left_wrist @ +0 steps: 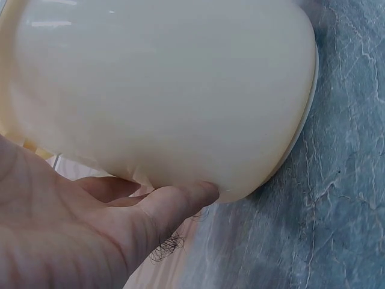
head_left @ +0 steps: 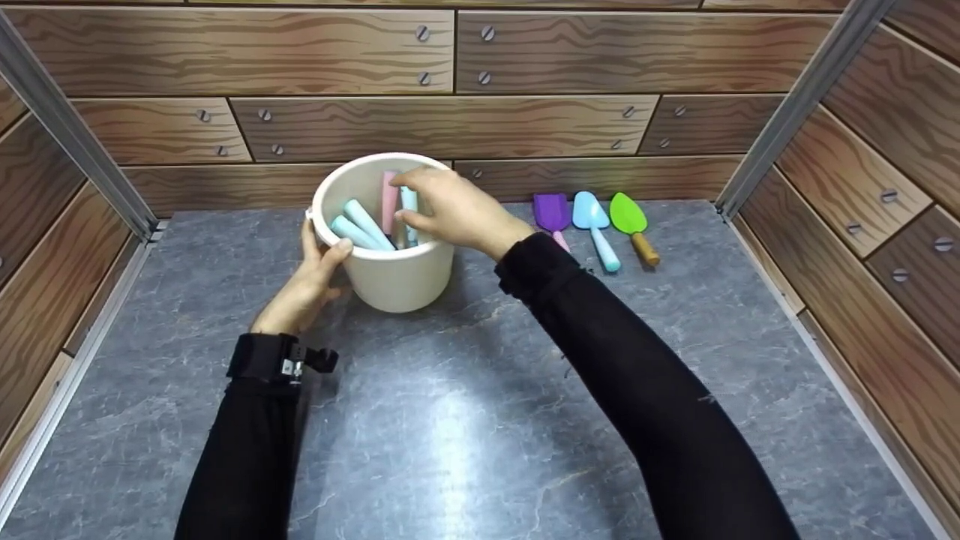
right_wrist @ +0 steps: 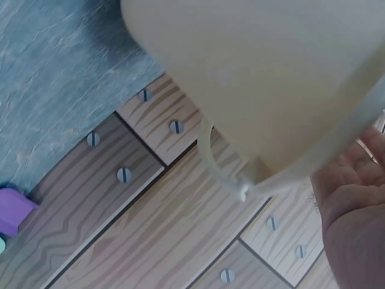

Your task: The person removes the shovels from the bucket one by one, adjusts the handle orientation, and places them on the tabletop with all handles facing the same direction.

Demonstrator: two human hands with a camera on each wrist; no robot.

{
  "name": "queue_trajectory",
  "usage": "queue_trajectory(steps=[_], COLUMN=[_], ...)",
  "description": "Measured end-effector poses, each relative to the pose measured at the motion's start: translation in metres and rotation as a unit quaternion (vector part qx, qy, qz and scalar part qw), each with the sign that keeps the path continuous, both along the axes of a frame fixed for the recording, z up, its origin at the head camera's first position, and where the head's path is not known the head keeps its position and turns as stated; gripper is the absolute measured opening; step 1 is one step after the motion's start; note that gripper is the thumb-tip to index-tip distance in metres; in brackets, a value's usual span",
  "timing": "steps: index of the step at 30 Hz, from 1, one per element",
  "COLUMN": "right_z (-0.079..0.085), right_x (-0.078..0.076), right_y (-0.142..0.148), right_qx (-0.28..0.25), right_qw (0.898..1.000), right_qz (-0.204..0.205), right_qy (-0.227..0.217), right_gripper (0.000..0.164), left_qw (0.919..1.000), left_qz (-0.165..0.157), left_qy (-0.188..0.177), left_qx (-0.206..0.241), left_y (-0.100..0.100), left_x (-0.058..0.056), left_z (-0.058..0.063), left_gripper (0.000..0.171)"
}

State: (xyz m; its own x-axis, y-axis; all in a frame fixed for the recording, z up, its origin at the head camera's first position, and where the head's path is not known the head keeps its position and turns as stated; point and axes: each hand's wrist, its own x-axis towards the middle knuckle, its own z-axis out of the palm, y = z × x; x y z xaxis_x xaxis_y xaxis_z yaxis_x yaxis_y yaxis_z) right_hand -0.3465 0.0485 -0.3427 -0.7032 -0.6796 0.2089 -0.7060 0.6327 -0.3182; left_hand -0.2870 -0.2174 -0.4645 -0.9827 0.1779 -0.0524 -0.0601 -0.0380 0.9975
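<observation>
A white bucket (head_left: 400, 281) stands upright on the grey surface, with several light blue handles (head_left: 367, 223) and a pink handle (head_left: 388, 202) inside. The tools' lower ends are hidden by its wall. My left hand (head_left: 300, 289) holds the bucket's left side, thumb at the rim; in the left wrist view its fingers (left_wrist: 180, 205) lie against the outer wall. Over the right rim reaches my right hand (head_left: 461, 210), thumb and forefinger apart beside the pink handle and a blue one. In the right wrist view this hand (right_wrist: 355, 211) shows partly behind the rim.
Right of the bucket lie a purple shovel (head_left: 552, 212) with a pink handle, a light blue trowel (head_left: 589, 211) and a green trowel (head_left: 628, 214) with a brown handle. Wood-patterned walls (head_left: 360, 127) enclose the back and both sides. A loop handle (right_wrist: 207, 153) hangs on the bucket.
</observation>
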Motion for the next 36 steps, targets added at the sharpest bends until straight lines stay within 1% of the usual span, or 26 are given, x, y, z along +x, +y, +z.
queue_trajectory(steps=[1, 5, 6, 8, 10, 12, 13, 14, 17, 20, 21, 25, 28, 32, 34, 36], right_z=[-0.001, -0.007, -0.007, -0.009, -0.009, -0.009, -0.009, -0.016, -0.017, -0.017, -0.011, -0.012, -0.014, -0.017, -0.019, -0.020], right_x=[0.000, -0.001, -0.001, 0.000, 0.000, 0.001, 0.001, -0.006, -0.006, -0.006, 0.002, 0.005, 0.007, 0.009, 0.009, 0.009], right_y=[-0.003, -0.011, -0.012, -0.014, -0.015, -0.015, -0.015, -0.016, -0.017, -0.019, -0.020, -0.024, -0.026, -0.029, -0.030, -0.029], right_qx=[-0.004, -0.018, -0.016, -0.011, -0.003, 0.005, 0.007, 0.006, 0.016, 0.041, 0.053, 0.077, 0.086, 0.100, 0.102, 0.101], right_qw=[1.000, 1.000, 1.000, 1.000, 1.000, 1.000, 1.000, 1.000, 0.999, 0.997, 0.996, 0.992, 0.990, 0.989, 0.989, 0.989], right_qz=[0.003, 0.015, 0.015, 0.015, 0.014, 0.013, 0.014, 0.016, 0.021, 0.023, 0.022, 0.025, 0.032, 0.045, 0.051, 0.055], right_qy=[0.001, -0.002, -0.001, -0.003, -0.006, -0.014, -0.020, -0.025, -0.047, -0.066, -0.073, -0.095, -0.106, -0.100, -0.094, -0.091], right_gripper=[0.048, 0.022, 0.022, 0.029, 0.042, 0.053, 0.053, 0.053, 0.052, 0.055, 0.057, 0.063, 0.063, 0.059, 0.052, 0.042], left_qw=[1.0000, 0.9999, 1.0000, 1.0000, 1.0000, 1.0000, 0.9999, 0.9998, 0.9990, 0.9978, 0.9975, 0.9967, 0.9968, 0.9967, 0.9966, 0.9967], left_qz=[0.001, 0.003, 0.003, 0.002, -0.002, -0.009, -0.014, -0.021, -0.042, -0.062, -0.067, -0.077, -0.078, -0.081, -0.082, -0.081], left_qy=[0.000, -0.002, -0.002, -0.002, 0.000, 0.003, 0.004, 0.005, 0.007, 0.009, 0.010, 0.008, 0.005, 0.004, 0.004, 0.004], left_qx=[-0.003, -0.010, -0.009, -0.008, -0.005, 0.000, 0.002, 0.006, 0.014, 0.020, 0.020, 0.024, 0.020, 0.002, -0.006, -0.008], left_y=[0.000, 0.000, 0.001, 0.001, 0.002, 0.004, 0.005, 0.006, 0.013, 0.021, 0.023, 0.028, 0.028, 0.027, 0.027, 0.028], left_x=[0.000, -0.001, -0.001, 0.000, 0.000, 0.000, 0.000, 0.000, 0.001, 0.001, 0.002, 0.004, 0.004, 0.003, 0.003, 0.003], left_z=[0.000, 0.001, 0.001, 0.001, 0.000, 0.000, -0.001, -0.001, -0.002, -0.002, -0.002, -0.001, -0.001, -0.001, -0.001, -0.001], left_gripper=[0.118, 0.116, 0.116, 0.115, 0.115, 0.116, 0.116, 0.117, 0.121, 0.124, 0.125, 0.123, 0.120, 0.118, 0.119, 0.121])
